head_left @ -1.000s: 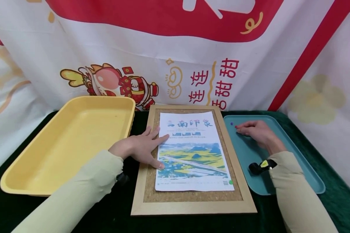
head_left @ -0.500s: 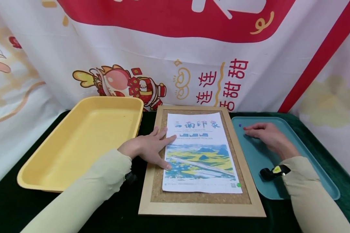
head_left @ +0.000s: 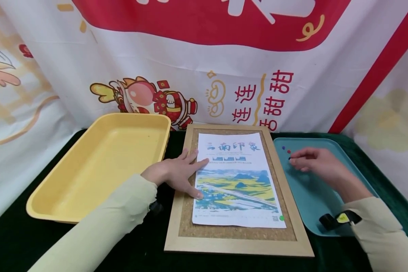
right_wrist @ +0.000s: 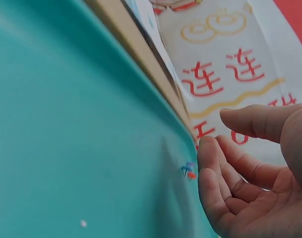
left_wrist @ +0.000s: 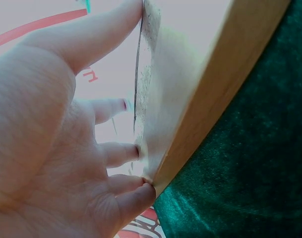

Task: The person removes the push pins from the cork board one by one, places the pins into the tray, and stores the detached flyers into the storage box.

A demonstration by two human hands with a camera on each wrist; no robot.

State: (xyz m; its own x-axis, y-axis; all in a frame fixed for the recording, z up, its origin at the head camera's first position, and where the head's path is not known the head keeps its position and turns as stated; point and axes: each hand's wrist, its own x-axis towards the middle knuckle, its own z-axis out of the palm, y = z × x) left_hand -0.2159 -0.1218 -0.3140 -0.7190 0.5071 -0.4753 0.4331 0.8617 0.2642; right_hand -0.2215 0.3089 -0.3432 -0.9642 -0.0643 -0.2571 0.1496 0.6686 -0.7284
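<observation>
My left hand (head_left: 176,173) lies with fingers spread across the left side of a wood-framed cork board (head_left: 187,230), the fingertips reaching onto a printed landscape poster (head_left: 234,206). In the left wrist view its fingers (left_wrist: 116,153) stretch over the wooden frame. A green dot (head_left: 282,218) marks the poster's lower right corner. Over the teal tray (head_left: 317,189), my right hand (head_left: 321,164) hovers with thumb and forefinger apart, nothing between them in the right wrist view. Close by its fingertips are a red push pin (right_wrist: 191,175), a blue push pin (right_wrist: 185,169) and a purple one (head_left: 283,147).
A deep yellow tray (head_left: 51,189) stands left of the board. Dark green cloth (head_left: 129,249) covers the table, and a printed white and red backdrop (head_left: 176,53) hangs behind. A small white speck (right_wrist: 83,223) shows on the teal tray.
My right hand has drawn slightly back and right from the red push pin, which now shows uncovered, with a dark pin beside the fingertips. The left hand stays put; the head view has shifted.
</observation>
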